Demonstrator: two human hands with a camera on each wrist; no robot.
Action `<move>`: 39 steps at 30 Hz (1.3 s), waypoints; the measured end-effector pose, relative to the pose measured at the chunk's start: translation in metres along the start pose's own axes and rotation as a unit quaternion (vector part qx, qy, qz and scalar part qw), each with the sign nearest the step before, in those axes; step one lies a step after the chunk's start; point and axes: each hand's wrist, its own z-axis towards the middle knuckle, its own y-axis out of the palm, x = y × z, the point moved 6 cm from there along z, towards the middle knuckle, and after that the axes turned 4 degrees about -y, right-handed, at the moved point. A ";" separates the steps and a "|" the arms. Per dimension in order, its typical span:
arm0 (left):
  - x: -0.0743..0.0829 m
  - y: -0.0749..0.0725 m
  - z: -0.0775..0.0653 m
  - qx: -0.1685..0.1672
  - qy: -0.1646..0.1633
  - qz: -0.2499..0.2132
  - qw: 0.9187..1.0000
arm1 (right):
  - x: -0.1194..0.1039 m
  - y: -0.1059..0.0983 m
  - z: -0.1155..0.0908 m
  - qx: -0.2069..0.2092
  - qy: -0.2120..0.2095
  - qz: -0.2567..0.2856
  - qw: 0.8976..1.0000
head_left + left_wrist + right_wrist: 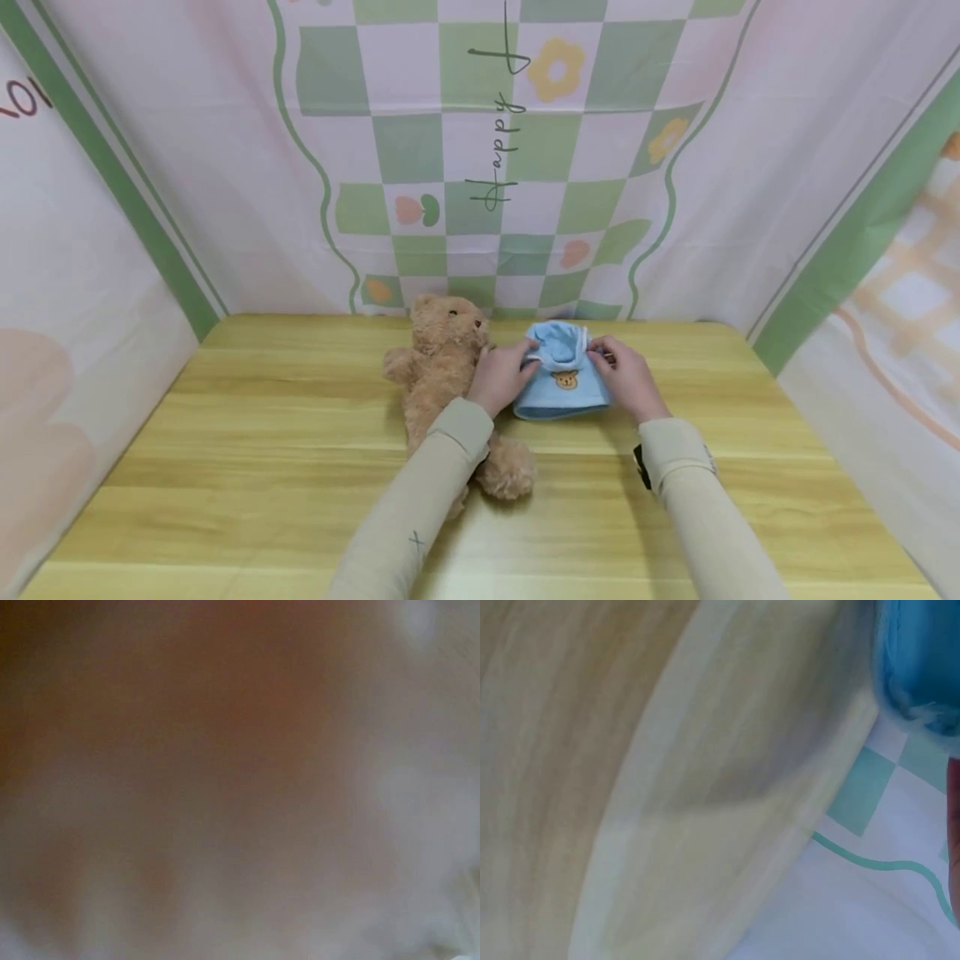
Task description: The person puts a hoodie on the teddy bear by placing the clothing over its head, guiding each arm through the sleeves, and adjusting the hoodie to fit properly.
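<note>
A small light-blue piece of doll clothing [592, 390], with white trim and a bear-face patch, is held up over the table. My left hand [501, 372] pinches its trim on the left side. On the opposite side my right hand [628, 377] grips the edge between thumb and fingers. In the right wrist view the blue cloth [922, 660] shows at the upper right, with a finger [954, 832] at the border. A brown teddy bear [435, 379] lies on its back left of the clothing, partly covered by my left hand and forearm.
The wooden table [262, 433] extends around the bear and clothing. Behind its far edge hangs a checkered curtain [472, 142], with more printed cloth at both sides. Brown blur fills most of the left wrist view.
</note>
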 end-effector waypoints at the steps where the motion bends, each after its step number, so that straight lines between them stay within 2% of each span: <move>1: 0.000 -0.002 0.000 0.007 0.001 -0.003 1.000 | -0.001 -0.001 0.000 0.001 0.000 0.003 1.000; 6: -0.001 -0.014 0.002 0.050 0.011 -0.015 0.999 | -0.006 -0.004 0.002 -0.001 0.001 0.018 1.000; 9: 0.000 -0.019 0.003 0.063 0.017 -0.016 0.998 | -0.010 -0.006 0.005 -0.002 0.002 0.021 1.000; 19: 0.000 -0.043 0.008 0.033 0.004 -0.058 0.998 | -0.024 -0.014 0.019 0.011 0.001 0.029 1.000; 27: -0.001 -0.067 0.014 0.051 0.032 -0.046 0.997 | -0.040 -0.018 0.026 0.028 -0.007 0.036 0.999; 32: -0.004 -0.084 0.017 0.031 0.033 -0.055 0.997 | -0.052 -0.016 0.031 0.033 -0.007 0.041 0.999; 39: -0.019 -0.102 0.021 -0.037 -0.008 -0.055 0.998 | -0.071 -0.006 0.040 0.023 0.006 0.055 0.998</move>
